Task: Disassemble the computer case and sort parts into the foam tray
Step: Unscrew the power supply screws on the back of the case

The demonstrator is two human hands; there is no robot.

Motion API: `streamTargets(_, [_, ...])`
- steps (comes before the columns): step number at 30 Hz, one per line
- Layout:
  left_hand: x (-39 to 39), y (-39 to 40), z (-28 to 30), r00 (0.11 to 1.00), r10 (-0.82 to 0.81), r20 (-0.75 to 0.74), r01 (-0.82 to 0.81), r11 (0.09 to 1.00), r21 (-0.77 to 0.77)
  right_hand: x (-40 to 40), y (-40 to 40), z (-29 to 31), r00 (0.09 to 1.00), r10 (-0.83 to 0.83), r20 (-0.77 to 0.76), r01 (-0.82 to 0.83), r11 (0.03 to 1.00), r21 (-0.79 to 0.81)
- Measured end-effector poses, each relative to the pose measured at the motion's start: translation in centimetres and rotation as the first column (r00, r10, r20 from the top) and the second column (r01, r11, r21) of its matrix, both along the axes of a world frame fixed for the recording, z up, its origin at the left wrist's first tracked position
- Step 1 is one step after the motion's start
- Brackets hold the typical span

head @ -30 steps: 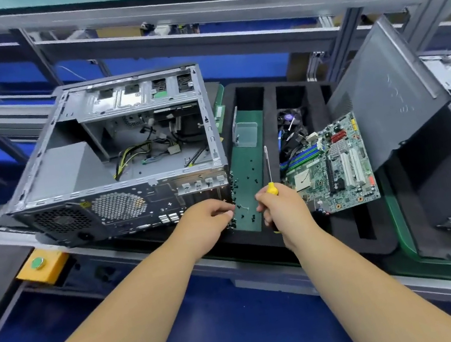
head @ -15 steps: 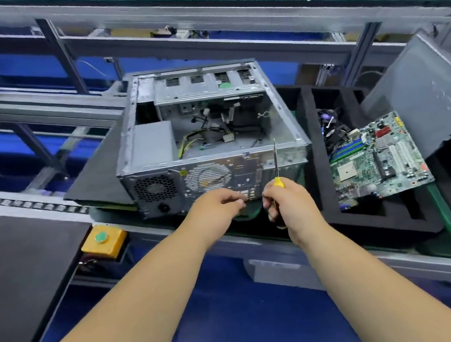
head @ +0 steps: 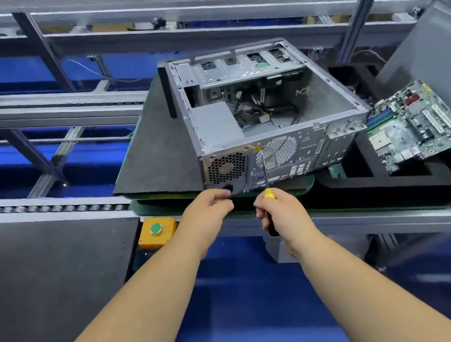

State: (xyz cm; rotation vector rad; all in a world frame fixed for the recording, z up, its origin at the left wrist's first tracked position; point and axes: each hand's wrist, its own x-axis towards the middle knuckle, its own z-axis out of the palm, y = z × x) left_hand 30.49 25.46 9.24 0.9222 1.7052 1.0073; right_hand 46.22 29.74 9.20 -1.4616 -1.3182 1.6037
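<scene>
Swung round since a second ago, the computer case point(head: 267, 122) now covers the foam tray's point(head: 399, 183) left slots. Nearest, the left hand point(head: 207, 218) curls at the case's rear corner; whether it holds anything is unclear. The right hand point(head: 280, 211) grips a yellow-collared screwdriver point(head: 267, 190), shaft upright against perforated steel. No writing is legible. Farther right, a green motherboard point(head: 416, 124) leans on black foam.

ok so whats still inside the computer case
Inside the open computer case: a grey power supply box at the left, loose cables in the middle, and a drive cage along the far side. Whatever sits under that cage is hidden.
</scene>
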Motion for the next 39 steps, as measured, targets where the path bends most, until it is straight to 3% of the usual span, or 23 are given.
streamTargets(3, [-0.1,-0.1,-1.0,0.998,0.009,0.056,-0.007,0.999,-0.037,-0.6,-1.0,-1.4,1.000,-0.008,0.019,0.008,1.000,-0.030])
streamTargets(6, [0.8,0.5,-1.8,0.968,0.086,0.237,-0.055,0.990,-0.133,-0.5,-1.5,-3.0,1.000,0.000,0.023,0.000,0.999,-0.032])
streamTargets(10, [2.0,1.7,-2.8,0.847,0.229,0.479,-0.121,0.962,-0.246,0.2,-1.3,-4.7,0.999,0.001,0.039,0.001,0.999,-0.041])
streamTargets(15, [2.6,2.6,-4.0,0.705,0.256,0.662,-0.133,0.964,-0.232,0.7,-0.7,-5.9,0.999,0.006,0.044,-0.003,0.998,-0.068])
streamTargets(22, [3.0,3.3,-4.2,0.603,0.281,0.747,-0.190,0.960,-0.208,0.5,-0.5,-6.9,0.999,-0.021,-0.034,0.015,0.986,-0.166])
streamTargets(33, [3.0,3.4,-4.3,0.573,0.253,0.780,-0.168,0.967,-0.190,0.0,-0.5,-7.5,1.000,-0.010,0.017,0.014,0.972,-0.233])
streamTargets(39, [2.9,3.9,-4.5,0.601,0.238,0.763,-0.145,0.971,-0.189,0.0,-0.3,-7.4,1.000,-0.022,0.014,0.025,0.971,-0.236])
